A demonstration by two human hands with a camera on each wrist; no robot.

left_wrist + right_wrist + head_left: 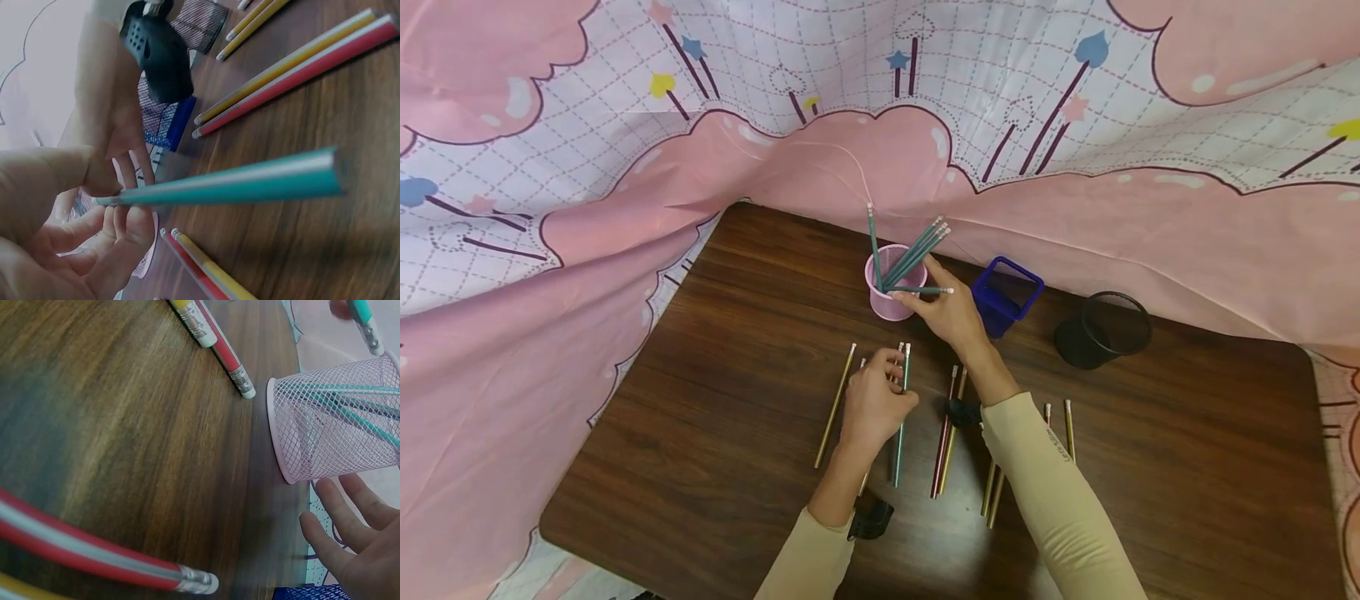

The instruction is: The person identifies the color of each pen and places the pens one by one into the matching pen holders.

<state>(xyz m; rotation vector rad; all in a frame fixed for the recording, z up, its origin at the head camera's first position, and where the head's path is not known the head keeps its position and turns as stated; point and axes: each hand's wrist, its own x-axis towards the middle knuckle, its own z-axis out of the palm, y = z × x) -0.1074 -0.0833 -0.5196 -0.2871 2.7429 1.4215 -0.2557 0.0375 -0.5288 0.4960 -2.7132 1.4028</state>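
My left hand (877, 402) pinches a teal pencil (250, 181) near its eraser end, between thumb and fingers. The pencil's other end points toward the front of the table. At the back stands a pink mesh cup (891, 308) holding several green pencils (913, 255). One of them leans low over the cup's right rim, across my right hand (953, 312). That hand is at the cup's right side, thumb by the front rim. In the right wrist view its fingers (340, 515) are spread and fairly straight beside the mesh wall.
Right of the pink cup stand a blue mesh holder (1000, 304) and a black mesh cup (1093, 337). Red and yellow pencils (942, 450) lie in small groups on the wooden table (700, 375). A patterned pink cloth (820, 171) hangs along the back edge.
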